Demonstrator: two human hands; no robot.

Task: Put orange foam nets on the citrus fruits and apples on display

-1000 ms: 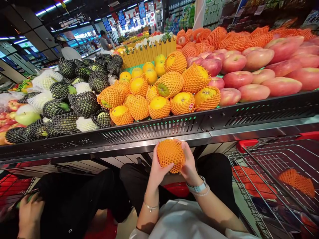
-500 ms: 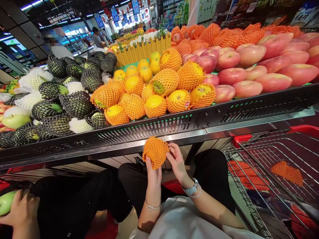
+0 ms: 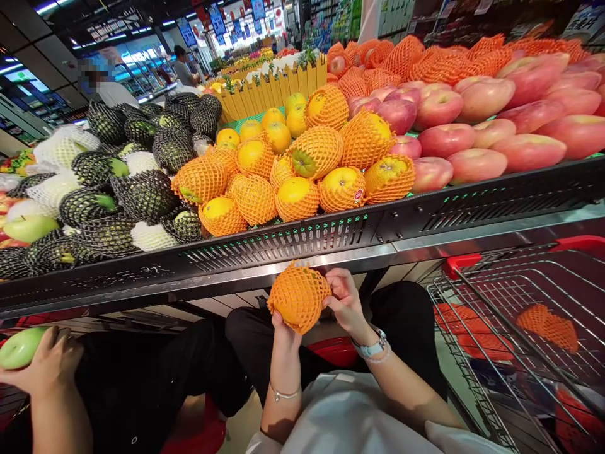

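A blue hanging sign [image 3: 186,32] is showing a number beginning with 3. Marks on the black tray edge [image 3: 283,243] and on one round fruit sticker [image 3: 358,195] are appearing too unclear for reading.

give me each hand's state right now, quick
Left hand: closed on the netted fruit, holding it from below.
Right hand: fingers bent at the net's right edge; whether they grip it cannot be told.
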